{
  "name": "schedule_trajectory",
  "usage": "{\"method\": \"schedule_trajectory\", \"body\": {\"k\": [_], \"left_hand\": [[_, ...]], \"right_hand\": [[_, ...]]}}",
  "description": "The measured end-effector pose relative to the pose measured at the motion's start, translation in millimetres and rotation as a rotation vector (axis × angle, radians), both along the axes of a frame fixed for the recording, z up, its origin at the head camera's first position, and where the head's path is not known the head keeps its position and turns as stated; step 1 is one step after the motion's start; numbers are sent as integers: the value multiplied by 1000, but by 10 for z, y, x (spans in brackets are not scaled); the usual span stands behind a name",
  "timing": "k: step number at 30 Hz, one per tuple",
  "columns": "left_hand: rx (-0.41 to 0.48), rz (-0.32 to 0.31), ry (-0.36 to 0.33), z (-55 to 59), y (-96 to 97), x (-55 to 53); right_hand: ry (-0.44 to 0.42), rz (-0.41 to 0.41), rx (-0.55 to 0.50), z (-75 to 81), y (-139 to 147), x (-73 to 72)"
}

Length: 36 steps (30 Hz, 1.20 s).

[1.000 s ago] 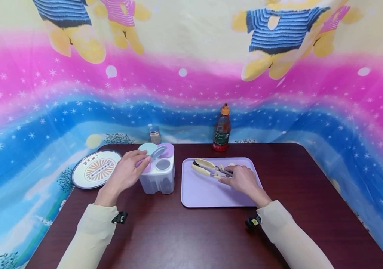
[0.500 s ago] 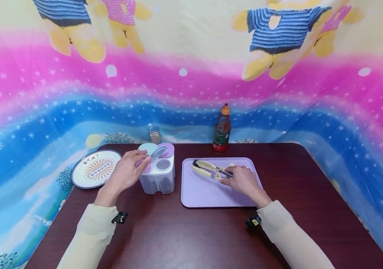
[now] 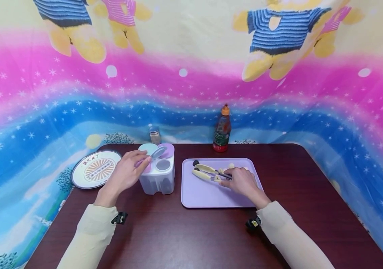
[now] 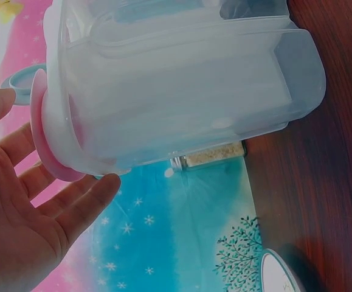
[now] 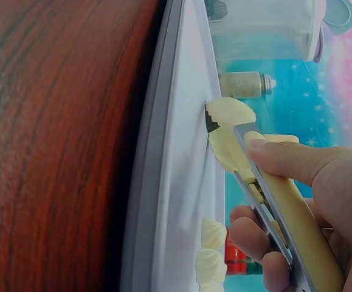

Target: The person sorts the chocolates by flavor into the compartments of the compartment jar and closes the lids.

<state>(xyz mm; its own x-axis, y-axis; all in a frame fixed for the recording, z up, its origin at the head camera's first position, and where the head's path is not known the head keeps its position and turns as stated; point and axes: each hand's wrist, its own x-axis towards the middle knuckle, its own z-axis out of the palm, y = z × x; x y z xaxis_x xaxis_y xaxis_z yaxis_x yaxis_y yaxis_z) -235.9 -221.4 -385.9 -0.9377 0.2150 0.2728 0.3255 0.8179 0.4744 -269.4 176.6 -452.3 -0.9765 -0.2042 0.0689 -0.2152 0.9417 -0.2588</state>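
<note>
My left hand (image 3: 127,172) rests its fingers over the top of a clear-sided seasoning box (image 3: 158,184). Its thumb lies by the raised lid (image 3: 159,152), beside a round opening. In the left wrist view the fingers spread past the box's pink lid (image 4: 37,125). My right hand (image 3: 244,182) grips cream-tipped metal tongs (image 3: 202,175) above the lilac tray (image 3: 211,197), thumb along one arm as the right wrist view shows. A small dark lump (image 3: 196,163) sits at the upper tong tip. Cream-coloured pieces (image 5: 211,264) lie on the tray below the right hand.
A sauce bottle (image 3: 222,132) with an orange cap stands at the back behind the tray. A small jar (image 3: 155,136) is behind the seasoning box. A patterned plate (image 3: 85,175) sits at the left edge of the brown table (image 3: 164,231).
The tong tips have shifted slightly toward me and closer together, and the dark lump now shows beyond the upper tip. My left hand has stayed in place.
</note>
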Motion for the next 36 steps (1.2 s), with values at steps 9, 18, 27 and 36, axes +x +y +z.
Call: {"method": "schedule_trajectory", "body": {"k": [9, 18, 27, 36], "left_hand": [[-4, -3, 4, -3, 4, 4], [-3, -4, 15, -16, -3, -12], [-5, -5, 9, -7, -9, -20], [-5, -2, 6, -5, -5, -15]], "right_hand": [[-11, 5, -28, -19, 23, 2], [-10, 15, -105, 55, 34, 34], [-12, 29, -165, 207, -17, 97], [29, 82, -226, 439, -103, 208]]}}
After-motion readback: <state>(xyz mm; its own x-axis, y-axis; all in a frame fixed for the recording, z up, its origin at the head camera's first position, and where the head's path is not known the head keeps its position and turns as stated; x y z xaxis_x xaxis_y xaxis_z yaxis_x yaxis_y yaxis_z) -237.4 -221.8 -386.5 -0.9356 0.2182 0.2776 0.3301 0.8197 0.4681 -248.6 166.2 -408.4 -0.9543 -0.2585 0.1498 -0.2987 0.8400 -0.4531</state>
